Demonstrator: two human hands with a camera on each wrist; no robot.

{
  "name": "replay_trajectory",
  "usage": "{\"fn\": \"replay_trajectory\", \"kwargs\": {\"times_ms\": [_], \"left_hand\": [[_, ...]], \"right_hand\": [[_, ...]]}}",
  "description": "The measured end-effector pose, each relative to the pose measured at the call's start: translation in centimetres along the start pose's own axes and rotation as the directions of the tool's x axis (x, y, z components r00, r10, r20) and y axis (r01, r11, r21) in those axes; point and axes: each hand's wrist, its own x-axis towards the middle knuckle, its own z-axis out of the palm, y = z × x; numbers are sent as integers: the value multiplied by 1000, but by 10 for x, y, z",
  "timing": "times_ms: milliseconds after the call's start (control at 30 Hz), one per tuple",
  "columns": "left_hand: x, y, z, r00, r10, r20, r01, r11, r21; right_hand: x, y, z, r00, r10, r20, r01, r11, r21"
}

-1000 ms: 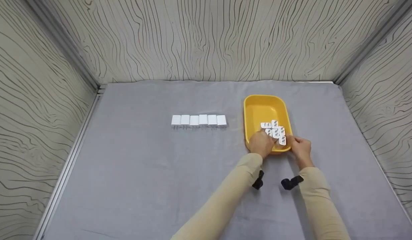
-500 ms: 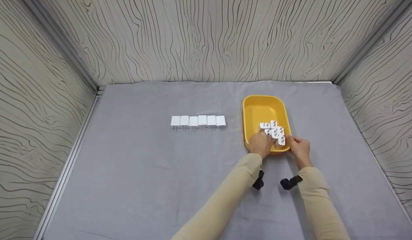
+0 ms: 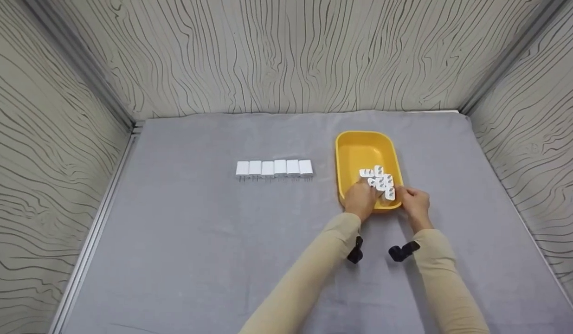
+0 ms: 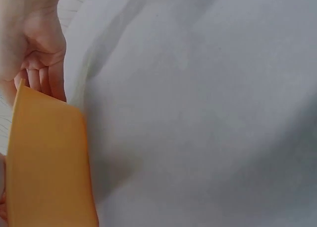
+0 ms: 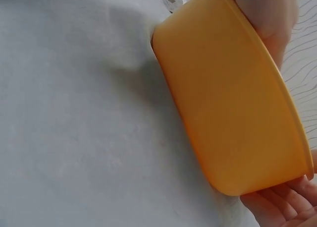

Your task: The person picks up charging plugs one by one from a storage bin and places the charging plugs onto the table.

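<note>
White plug chargers (image 3: 380, 183) with metal prongs facing up stand clustered in the near part of a yellow bin (image 3: 367, 148). My left hand (image 3: 360, 200) reaches over the near wall into the bin, its fingers right at the nearest chargers. Whether those fingers hold a charger I cannot tell. On the right side, my right hand (image 3: 415, 204) grips the bin by its near right corner. The right wrist view shows the right hand's fingers (image 5: 285, 202) along the outer wall, and the left hand (image 5: 270, 19) over the rim.
Left of the bin, several white chargers (image 3: 273, 167) stand side by side in a row, prongs toward me. Grey cloth (image 3: 198, 232) covers the table. Wood-patterned panels (image 3: 286, 55) enclose the back and both sides.
The whole head view has shifted slightly. Both hands stay at the bin, and the row of chargers keeps its place.
</note>
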Motion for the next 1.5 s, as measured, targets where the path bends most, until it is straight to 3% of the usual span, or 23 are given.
{"fn": "replay_trajectory", "kwargs": {"times_ms": [200,433,700,967,1500], "left_hand": [[-4,0,-5,997,57,50,-56,998,-14],[-9,0,-12,982,190,9,-190,979,76],[-9,-4,-21,987,148,62,-141,985,-99],[-7,-12,-24,986,145,83,-124,968,-218],[-9,-17,-32,978,206,42,-195,963,-188]], "right_hand": [[-2,0,0,1000,-5,-11,5,999,-36],[-2,-2,0,999,-20,-43,18,999,-31],[1,-5,-2,1000,18,3,-18,1000,-2],[5,-2,-4,999,16,43,-15,1000,-25],[7,1,-3,999,25,36,-26,1000,16]]}}
